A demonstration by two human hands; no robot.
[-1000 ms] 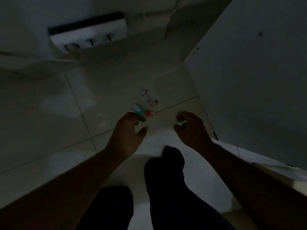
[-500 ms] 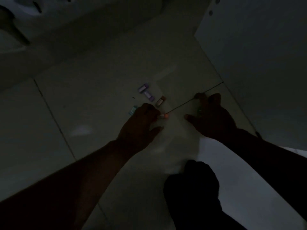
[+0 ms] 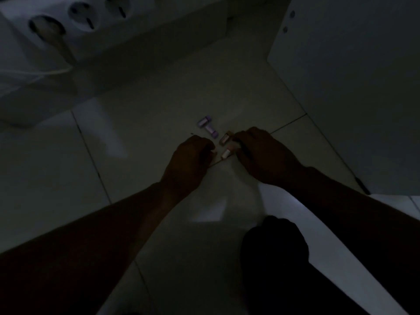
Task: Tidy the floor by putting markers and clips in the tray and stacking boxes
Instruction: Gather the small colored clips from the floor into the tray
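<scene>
The left hand (image 3: pixel 191 155) is curling its fingers under like a fist, and the dimness is hiding whether anything is inside; the right hand (image 3: pixel 259 148) is bending its fingers over the end of one short brown-capped marker (image 3: pixel 224 138), though I cannot tell if it is pinching or only touching. That marker is lying just right of two short purple plastic markers (image 3: pixel 205 121), which are touching in an L on the pale tiled floor (image 3: pixel 141 137). One orange-tipped marker (image 3: pixel 226 153) is lying below-right of the purple pair, between the hands. Right of the pair a white cabinet panel (image 3: pixel 352 87) is closing the floor off, left of it bare tile is stretching wide, and beyond it a white socket strip (image 3: pixel 97 17) is bounding the room
</scene>
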